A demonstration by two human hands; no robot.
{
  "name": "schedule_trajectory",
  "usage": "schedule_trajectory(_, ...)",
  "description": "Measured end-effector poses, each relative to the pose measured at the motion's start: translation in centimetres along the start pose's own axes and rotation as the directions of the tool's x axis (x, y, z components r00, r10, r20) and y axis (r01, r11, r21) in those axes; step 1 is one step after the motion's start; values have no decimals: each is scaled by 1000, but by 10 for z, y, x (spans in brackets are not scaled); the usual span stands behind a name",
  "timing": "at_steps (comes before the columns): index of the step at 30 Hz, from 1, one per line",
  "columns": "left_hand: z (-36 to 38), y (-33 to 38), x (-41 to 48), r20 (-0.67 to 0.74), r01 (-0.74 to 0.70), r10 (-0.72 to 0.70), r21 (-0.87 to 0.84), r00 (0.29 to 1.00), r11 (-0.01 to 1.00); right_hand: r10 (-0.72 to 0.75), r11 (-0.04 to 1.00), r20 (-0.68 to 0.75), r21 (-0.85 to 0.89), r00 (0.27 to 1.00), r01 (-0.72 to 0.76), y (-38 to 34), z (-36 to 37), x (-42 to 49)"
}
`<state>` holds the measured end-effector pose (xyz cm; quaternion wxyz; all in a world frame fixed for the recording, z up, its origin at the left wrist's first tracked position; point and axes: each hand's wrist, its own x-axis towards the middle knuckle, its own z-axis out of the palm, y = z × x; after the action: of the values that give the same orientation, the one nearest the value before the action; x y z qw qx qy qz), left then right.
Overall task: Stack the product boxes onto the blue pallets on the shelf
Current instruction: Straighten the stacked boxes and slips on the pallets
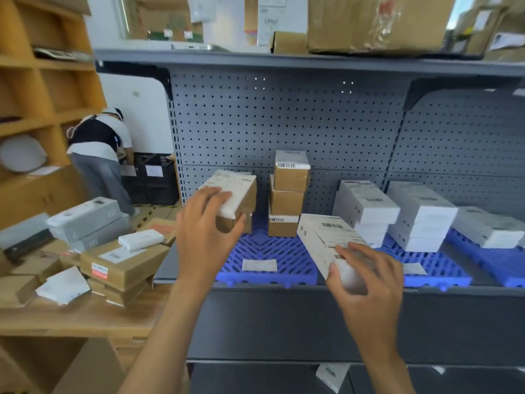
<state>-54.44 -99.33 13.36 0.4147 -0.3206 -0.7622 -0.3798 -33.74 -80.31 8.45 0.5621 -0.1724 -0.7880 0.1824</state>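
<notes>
Right hand (369, 282), nearest the camera, grips the near end of a flat white carton with barcode labels (324, 237). Its fingers curl round the carton, which tilts over the front edge of the grey metal shelf (284, 291). Left hand (207, 231), a little farther and to the left, clasps a brown cardboard box with a white label on top (235, 191), thumb round its near corner, above the left blue plastic pallet (267, 248).

On the far part of that pallet a stack of three brown boxes (288, 194) stands before the perforated grey back panel (284, 115). To the right, the middle blue pallet (443, 271) bears two stacks of white boxes (417, 217), and the right blue pallet (488, 260) bears a lower pile of white boxes (488, 228).

At near left a wooden table (85, 317) carries loose brown, white and grey cartons (122, 265). At far left a person (99, 146) bends over a black plastic crate (153, 180); what it holds cannot be made out. Farthest up, the top shelf board (227, 59) carries large brown cartons (375, 21).
</notes>
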Motion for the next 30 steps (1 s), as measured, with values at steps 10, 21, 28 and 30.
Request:
schedule_trajectory(10,112,-31,102,23,64,-71,222,997,973,-27,998,-2,64,1000,27,51,33,58)
schedule_trajectory(21,174,-46,110,54,156,-181,308,982,938,-50,994,33,99,998,47,82,47,72)
schedule_trajectory(28,172,-50,112,269,27,-130,358,954,933,-27,997,19,74,999,25,76,41,64)
schedule_trajectory(30,165,-49,107,307,13,-128,352,943,936,-19,997,12,70,1000,18,74,36,61)
